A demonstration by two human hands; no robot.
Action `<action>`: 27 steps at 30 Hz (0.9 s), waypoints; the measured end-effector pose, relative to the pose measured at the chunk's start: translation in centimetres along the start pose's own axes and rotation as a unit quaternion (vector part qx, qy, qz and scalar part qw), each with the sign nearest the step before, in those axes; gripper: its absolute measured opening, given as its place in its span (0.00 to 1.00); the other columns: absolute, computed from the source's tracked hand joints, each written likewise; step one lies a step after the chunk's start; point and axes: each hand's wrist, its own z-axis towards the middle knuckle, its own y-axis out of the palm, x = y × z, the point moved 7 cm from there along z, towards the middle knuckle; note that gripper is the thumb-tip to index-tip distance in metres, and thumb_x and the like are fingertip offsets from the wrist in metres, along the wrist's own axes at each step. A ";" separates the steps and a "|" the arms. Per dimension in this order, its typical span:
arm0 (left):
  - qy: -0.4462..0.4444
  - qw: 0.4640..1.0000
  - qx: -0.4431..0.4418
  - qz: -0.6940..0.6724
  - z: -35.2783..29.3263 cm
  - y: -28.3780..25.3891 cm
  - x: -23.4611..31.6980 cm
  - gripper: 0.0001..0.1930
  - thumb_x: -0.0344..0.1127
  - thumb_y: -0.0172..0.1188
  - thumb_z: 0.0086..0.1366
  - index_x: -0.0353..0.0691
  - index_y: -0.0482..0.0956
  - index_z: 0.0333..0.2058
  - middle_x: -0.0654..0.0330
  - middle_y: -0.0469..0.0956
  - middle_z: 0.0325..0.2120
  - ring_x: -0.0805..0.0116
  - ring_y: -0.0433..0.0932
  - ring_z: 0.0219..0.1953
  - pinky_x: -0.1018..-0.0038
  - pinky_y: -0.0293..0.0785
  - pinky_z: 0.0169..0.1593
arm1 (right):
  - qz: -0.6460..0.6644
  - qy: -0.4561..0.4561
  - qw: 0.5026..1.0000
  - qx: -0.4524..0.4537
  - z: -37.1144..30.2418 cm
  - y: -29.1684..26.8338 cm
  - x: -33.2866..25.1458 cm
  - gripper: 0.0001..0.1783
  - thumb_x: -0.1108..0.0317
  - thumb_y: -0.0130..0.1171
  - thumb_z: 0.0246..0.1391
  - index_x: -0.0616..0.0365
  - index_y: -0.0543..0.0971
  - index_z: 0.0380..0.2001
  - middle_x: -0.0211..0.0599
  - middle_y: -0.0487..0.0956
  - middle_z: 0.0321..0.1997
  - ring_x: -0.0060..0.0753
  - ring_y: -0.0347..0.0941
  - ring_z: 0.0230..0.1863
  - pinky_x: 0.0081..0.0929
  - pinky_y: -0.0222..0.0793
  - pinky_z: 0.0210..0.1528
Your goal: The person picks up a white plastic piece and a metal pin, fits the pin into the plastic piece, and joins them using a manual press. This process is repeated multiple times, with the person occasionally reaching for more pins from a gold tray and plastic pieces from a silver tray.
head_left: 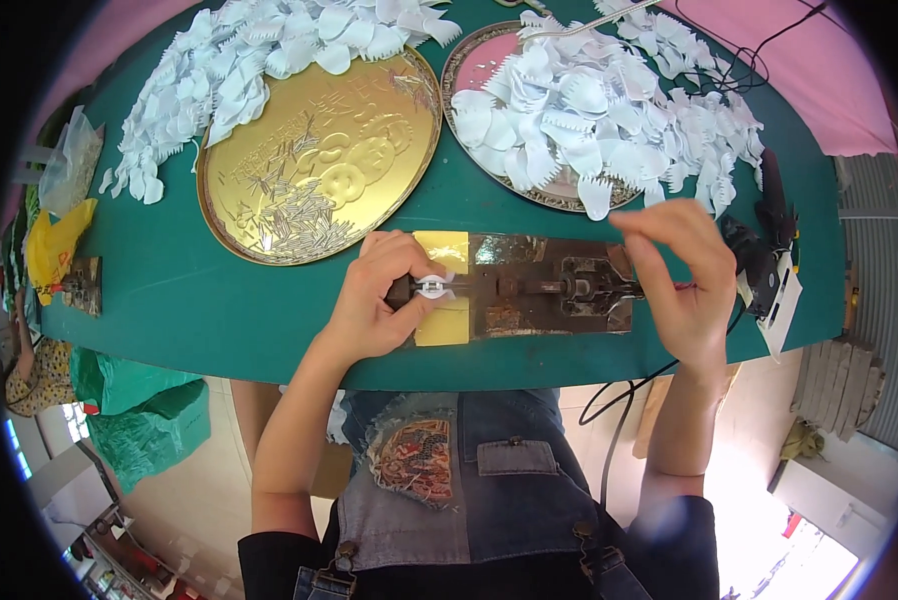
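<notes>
My left hand (pixel 374 295) is closed, thumb and forefinger pinching a small white hair claw clip (pixel 432 287). The clip sits at the left end of a dark metal jig (pixel 509 310), over a yellow patch (pixel 441 328). My right hand (pixel 689 265) is raised by the jig's right end, beside its clamp mechanism (pixel 584 288). Its thumb and forefinger are bent close together; whether something small is between them I cannot make out. Small metal pins (pixel 299 222) lie on a gold round tray (pixel 384 170) beyond my left hand.
White toothed clip halves (pixel 579 110) heap over a patterned tray (pixel 484 50) at the far right. Another white pile (pixel 224 75) lies far left. A yellow bag (pixel 57 245) is at the left edge. Black tools (pixel 754 265) and a cable (pixel 619 400) are on the right.
</notes>
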 end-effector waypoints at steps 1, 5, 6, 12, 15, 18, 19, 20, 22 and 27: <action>0.002 1.000 0.002 -0.002 -0.1 0.0 -0.1 0.09 0.31 0.71 0.54 0.42 0.78 0.31 0.64 0.78 0.28 0.63 0.74 0.33 0.69 0.63 0.48 | 0.170 0.090 0.981 -0.025 -0.8 0.2 1.1 0.10 0.78 0.60 0.57 0.64 0.83 0.42 0.32 0.83 0.36 0.22 0.76 0.37 0.20 0.68 0.39; -0.004 1.000 0.003 -0.010 0.5 -0.1 0.6 0.10 0.31 0.72 0.53 0.42 0.79 0.32 0.65 0.78 0.29 0.63 0.74 0.36 0.68 0.63 0.50 | 0.232 0.259 0.922 0.172 -6.3 -2.7 7.9 0.12 0.71 0.54 0.66 0.62 0.82 0.47 0.32 0.82 0.38 0.18 0.75 0.39 0.17 0.69 0.44; -0.004 1.000 0.007 -0.005 0.5 -0.2 0.8 0.10 0.31 0.72 0.53 0.42 0.79 0.32 0.65 0.78 0.29 0.63 0.74 0.36 0.68 0.63 0.50 | 0.206 0.303 0.910 0.196 -8.3 -2.8 10.3 0.11 0.72 0.55 0.66 0.62 0.82 0.47 0.31 0.82 0.38 0.18 0.75 0.40 0.17 0.69 0.44; 0.062 0.996 0.032 0.046 0.8 -1.1 2.6 0.09 0.29 0.72 0.51 0.41 0.80 0.30 0.63 0.78 0.28 0.63 0.76 0.38 0.67 0.65 0.50 | 0.100 0.332 0.920 0.183 -14.8 -1.1 13.1 0.10 0.72 0.60 0.61 0.59 0.83 0.45 0.28 0.81 0.42 0.18 0.72 0.40 0.18 0.67 0.45; 0.071 0.993 0.095 0.013 0.1 -3.8 5.3 0.10 0.31 0.74 0.50 0.40 0.80 0.30 0.62 0.80 0.29 0.61 0.76 0.37 0.66 0.68 0.47 | 0.160 0.361 0.900 0.184 -15.1 0.0 12.8 0.09 0.74 0.59 0.61 0.60 0.82 0.44 0.29 0.80 0.42 0.19 0.72 0.41 0.18 0.67 0.45; 0.052 0.974 0.127 -0.179 -3.7 -8.1 7.2 0.16 0.39 0.79 0.45 0.38 0.82 0.28 0.62 0.81 0.27 0.60 0.76 0.35 0.65 0.70 0.42 | 0.188 0.332 0.903 0.198 -14.8 -0.1 12.4 0.08 0.75 0.59 0.61 0.61 0.82 0.44 0.30 0.79 0.44 0.18 0.71 0.40 0.18 0.67 0.44; 0.056 0.983 0.072 -0.157 -5.5 -9.6 7.5 0.18 0.41 0.79 0.45 0.38 0.82 0.29 0.61 0.80 0.26 0.61 0.76 0.33 0.66 0.70 0.42 | 0.183 0.323 0.909 0.193 -14.6 -0.2 12.2 0.08 0.75 0.59 0.61 0.61 0.82 0.43 0.30 0.78 0.44 0.18 0.71 0.40 0.18 0.67 0.44; -0.016 0.996 -0.017 -0.085 -7.8 -10.9 7.2 0.19 0.42 0.80 0.44 0.39 0.83 0.31 0.61 0.81 0.26 0.61 0.76 0.33 0.65 0.71 0.41 | 0.178 0.312 0.915 0.186 -14.2 -0.3 12.0 0.08 0.75 0.59 0.61 0.61 0.81 0.43 0.31 0.78 0.45 0.18 0.70 0.40 0.18 0.67 0.43; -0.158 0.977 -0.128 0.063 -13.0 -12.7 5.9 0.21 0.41 0.81 0.42 0.40 0.84 0.34 0.60 0.82 0.27 0.59 0.78 0.33 0.65 0.72 0.40 | 0.173 0.304 0.922 0.164 -13.6 -0.3 11.9 0.08 0.75 0.59 0.61 0.61 0.81 0.43 0.31 0.78 0.45 0.19 0.70 0.39 0.18 0.67 0.43; -0.511 0.780 -0.093 0.350 -22.4 -16.4 2.7 0.28 0.39 0.79 0.42 0.39 0.86 0.45 0.55 0.83 0.27 0.58 0.81 0.34 0.64 0.76 0.40 | 0.136 0.282 0.944 0.110 -11.5 -0.2 10.9 0.08 0.76 0.59 0.61 0.61 0.82 0.42 0.34 0.78 0.45 0.21 0.70 0.37 0.20 0.68 0.42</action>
